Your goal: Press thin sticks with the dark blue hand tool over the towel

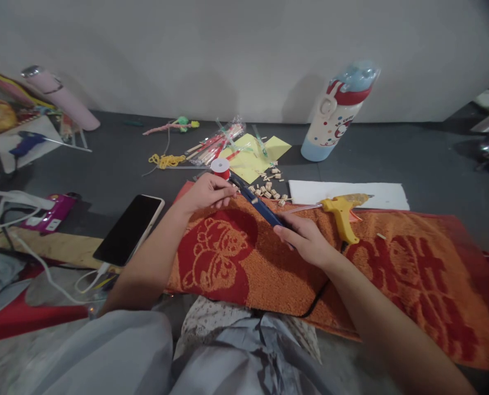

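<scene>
My right hand (304, 237) is wrapped round the lower end of a long dark-blue hand tool (263, 208), which points up and left over an orange towel (285, 274). The tool's exact kind is unclear. Beside its far end my left hand (214, 193) is closed in a pinch; whatever its fingertips hold is too small to make out. Small cut wooden pieces (268, 191) lie scattered just beyond the tool. A white spool with red sides (220, 168) stands right behind my left fingers.
A yellow glue gun (341, 211) rests on the towel's back edge, by a white board (376, 195). Behind are a water bottle (337, 112), yellow paper (250, 156) and bagged sticks (220, 144). At left lie a phone (129, 229) and a purple power strip (55, 213) with cables.
</scene>
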Motion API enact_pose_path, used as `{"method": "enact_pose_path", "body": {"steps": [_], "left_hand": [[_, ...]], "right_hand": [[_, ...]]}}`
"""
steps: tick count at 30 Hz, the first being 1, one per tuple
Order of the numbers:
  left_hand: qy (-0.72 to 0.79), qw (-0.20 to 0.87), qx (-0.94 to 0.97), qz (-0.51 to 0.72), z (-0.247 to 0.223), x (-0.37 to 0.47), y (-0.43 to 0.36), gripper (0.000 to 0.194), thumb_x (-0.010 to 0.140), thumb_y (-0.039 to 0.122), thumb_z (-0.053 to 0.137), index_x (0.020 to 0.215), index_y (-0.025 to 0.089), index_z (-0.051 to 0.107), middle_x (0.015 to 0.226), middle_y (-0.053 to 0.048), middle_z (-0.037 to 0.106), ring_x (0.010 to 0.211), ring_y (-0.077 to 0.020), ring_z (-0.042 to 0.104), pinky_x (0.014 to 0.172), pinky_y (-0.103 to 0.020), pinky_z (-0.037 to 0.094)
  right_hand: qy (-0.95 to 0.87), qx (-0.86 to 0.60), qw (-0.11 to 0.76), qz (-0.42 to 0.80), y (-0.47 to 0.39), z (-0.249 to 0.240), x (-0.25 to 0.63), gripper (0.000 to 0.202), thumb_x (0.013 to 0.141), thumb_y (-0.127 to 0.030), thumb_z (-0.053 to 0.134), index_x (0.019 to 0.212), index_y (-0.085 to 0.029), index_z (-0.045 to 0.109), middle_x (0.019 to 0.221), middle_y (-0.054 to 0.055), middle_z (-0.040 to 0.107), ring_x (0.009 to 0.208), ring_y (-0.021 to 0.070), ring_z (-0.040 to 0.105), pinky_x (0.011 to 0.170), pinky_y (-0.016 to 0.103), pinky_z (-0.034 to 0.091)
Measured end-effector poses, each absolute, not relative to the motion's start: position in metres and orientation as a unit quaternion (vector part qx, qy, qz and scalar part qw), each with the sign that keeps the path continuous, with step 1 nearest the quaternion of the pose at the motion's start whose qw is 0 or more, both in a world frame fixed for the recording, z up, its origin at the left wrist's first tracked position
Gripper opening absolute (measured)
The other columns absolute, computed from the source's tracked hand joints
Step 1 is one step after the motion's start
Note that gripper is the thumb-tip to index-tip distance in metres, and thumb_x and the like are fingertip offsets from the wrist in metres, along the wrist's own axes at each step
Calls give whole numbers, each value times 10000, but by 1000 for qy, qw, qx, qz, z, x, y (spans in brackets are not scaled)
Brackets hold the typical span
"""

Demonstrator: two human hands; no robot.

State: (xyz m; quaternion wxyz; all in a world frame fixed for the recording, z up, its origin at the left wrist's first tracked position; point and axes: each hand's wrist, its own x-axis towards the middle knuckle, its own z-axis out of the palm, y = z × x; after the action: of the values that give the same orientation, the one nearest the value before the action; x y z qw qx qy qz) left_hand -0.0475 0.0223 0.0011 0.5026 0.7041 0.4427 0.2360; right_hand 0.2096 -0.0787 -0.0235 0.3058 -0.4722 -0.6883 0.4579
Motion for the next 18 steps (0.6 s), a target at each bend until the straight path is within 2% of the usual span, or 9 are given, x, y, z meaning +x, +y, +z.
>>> {"method": "enact_pose_path", "body": {"steps": [5,11,15,18], "left_hand": [[463,513,682,239,0,-45,21,315,797,422,673,679,129,669,548,-28,625,428,-67,528,421,-180,417],[499,451,699,244,0,-43,23,295,831,427,622,745,149,671,625,-42,641,470,-78,537,464,-210,420],[482,392,769,150,7,-37,14,264,863,400,549,827,164,664,701,-40,658,565,-105,553,552,-242,408],[424,353,831,64,14,-28,2,250,857,383,531,881,170,661,808,-35,666,697,-129,569,627,-252,390]], "right_hand": [[-643,-468,318,516,-79,-24,206,345,877,-527,519,777,-197,516,602,-40,476,522,117,449,524,263,364],[-523,-462,377,608,-78,-22,201,430,791,-618,590,729,-204,492,647,-30,500,509,103,468,489,257,376],[-454,-458,429,633,-76,-23,202,444,737,-619,653,725,-198,512,654,-19,530,517,106,492,491,255,394],[-424,-448,464,636,-74,-27,203,436,751,-618,639,740,-194,537,662,-9,552,522,113,503,489,257,403]]}}
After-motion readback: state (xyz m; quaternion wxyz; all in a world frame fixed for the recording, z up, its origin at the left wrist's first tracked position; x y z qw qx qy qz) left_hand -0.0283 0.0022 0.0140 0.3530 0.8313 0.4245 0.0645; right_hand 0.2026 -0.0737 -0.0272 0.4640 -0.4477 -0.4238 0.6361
